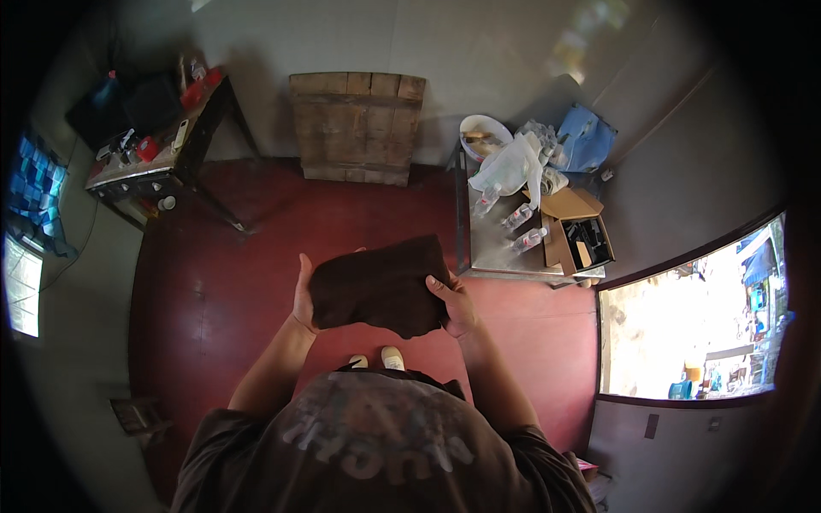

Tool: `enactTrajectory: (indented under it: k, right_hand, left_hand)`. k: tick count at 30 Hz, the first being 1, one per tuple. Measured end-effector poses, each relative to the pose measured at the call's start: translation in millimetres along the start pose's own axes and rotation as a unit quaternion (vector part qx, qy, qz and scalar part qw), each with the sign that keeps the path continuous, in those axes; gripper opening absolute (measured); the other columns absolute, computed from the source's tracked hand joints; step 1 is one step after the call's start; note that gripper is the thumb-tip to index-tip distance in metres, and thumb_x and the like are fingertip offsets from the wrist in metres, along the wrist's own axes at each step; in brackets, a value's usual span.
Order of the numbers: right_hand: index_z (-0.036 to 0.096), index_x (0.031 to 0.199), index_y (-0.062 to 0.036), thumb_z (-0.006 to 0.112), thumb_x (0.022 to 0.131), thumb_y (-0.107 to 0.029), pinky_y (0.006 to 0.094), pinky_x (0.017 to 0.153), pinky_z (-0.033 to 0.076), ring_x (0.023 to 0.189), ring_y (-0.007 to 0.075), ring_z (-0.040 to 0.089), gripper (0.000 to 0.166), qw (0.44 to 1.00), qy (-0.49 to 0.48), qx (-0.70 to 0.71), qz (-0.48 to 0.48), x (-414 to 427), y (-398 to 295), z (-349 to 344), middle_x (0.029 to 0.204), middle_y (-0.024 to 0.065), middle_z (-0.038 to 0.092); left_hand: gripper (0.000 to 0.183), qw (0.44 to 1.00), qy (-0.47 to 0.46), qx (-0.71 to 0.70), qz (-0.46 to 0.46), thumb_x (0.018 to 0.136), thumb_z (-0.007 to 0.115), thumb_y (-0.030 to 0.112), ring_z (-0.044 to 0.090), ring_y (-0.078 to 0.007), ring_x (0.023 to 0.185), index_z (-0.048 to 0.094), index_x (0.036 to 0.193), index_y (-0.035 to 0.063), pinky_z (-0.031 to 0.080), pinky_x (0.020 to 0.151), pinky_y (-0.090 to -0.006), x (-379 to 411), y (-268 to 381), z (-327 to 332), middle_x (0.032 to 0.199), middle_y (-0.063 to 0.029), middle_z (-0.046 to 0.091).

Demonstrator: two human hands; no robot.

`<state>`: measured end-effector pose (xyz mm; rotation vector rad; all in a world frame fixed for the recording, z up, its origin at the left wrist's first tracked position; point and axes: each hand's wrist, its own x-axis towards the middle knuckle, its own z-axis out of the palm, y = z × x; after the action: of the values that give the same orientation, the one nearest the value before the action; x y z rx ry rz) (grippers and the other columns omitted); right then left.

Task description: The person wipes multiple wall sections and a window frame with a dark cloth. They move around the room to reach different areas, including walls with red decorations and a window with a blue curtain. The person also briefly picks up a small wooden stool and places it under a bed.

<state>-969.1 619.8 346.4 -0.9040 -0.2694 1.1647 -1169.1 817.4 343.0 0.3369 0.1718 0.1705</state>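
Note:
A folded dark brown cloth [378, 285] is held up in front of my body, above the red floor [256, 301]. My left hand [306, 295] supports its left end, with the thumb raised beside the edge and the other fingers mostly hidden beneath. At the right end my right hand [454, 302] grips the cloth, its thumb on top. The cloth's lower edge is uneven. Below it, my light-coloured shoes [392, 358] show on the floor.
A metal-topped table [494, 247] at right bears plastic bottles [529, 240], bags, a white bucket [485, 136] and an open cardboard box [582, 242]. A wooden panel [359, 128] leans on the far wall. A cluttered wooden table [160, 163] stands at left; a bright opening [693, 320] is at right.

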Motion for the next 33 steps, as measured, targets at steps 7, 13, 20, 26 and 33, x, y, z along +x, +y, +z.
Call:
enactTrajectory:
  k: [7,13,20,26,33]
  right_hand:
    - [0.067,0.124,-0.0025,0.072,0.096,-0.020,0.0310,0.086,0.056,0.097,0.0141,0.070,0.033,0.999,0.029,-0.030,0.031,-12,1,-19,0.112,0.0055,0.073]
    - [0.063,0.128,-0.0007,0.064,0.101,-0.020,0.0330,0.089,0.056,0.101,0.0180,0.070,0.033,0.993,0.071,0.082,0.049,-16,-1,-21,0.116,0.0088,0.071]
    - [0.059,0.132,-0.0017,0.058,0.105,-0.024,0.0338,0.086,0.059,0.104,0.0186,0.069,0.035,0.994,0.075,0.076,0.000,-25,5,-13,0.119,0.0094,0.069]
    - [0.054,0.139,-0.0022,0.050,0.109,-0.029,0.0324,0.089,0.058,0.105,0.0161,0.067,0.040,0.996,0.075,0.038,-0.036,-28,28,-5,0.121,0.0060,0.066]
    - [0.053,0.142,-0.0012,0.051,0.109,-0.030,0.0293,0.095,0.053,0.110,0.0117,0.063,0.044,0.979,0.070,-0.133,-0.136,-40,2,-11,0.121,0.0030,0.065]
  left_hand:
    - [0.062,0.956,0.153,0.222,-0.118,0.096,0.071,0.028,0.062,-0.0299,0.124,0.045,0.146,0.0005,0.054,0.103,-0.0427,8,-2,13,0.141,-0.0164,0.058]
    - [0.057,0.953,0.192,0.234,0.006,0.095,0.074,0.027,0.064,-0.0267,0.119,0.052,0.139,-0.0001,0.056,0.098,-0.0394,22,-1,21,0.132,-0.0145,0.063]
    - [0.079,0.703,0.174,0.679,0.119,0.091,0.076,0.040,0.051,-0.0344,0.135,0.041,0.150,0.0014,0.042,0.111,-0.0467,29,-32,1,0.145,-0.0229,0.052]
    - [0.110,0.592,-0.014,0.785,0.182,0.078,0.085,0.040,0.021,-0.0453,0.152,0.021,0.161,0.0067,0.029,0.121,-0.0513,29,-96,52,0.165,-0.0236,0.020]
    - [0.084,0.791,-0.037,0.588,0.163,0.091,0.078,0.027,0.049,-0.0293,0.138,0.032,0.156,0.0012,0.040,0.112,-0.0366,42,-79,36,0.148,-0.0180,0.050]
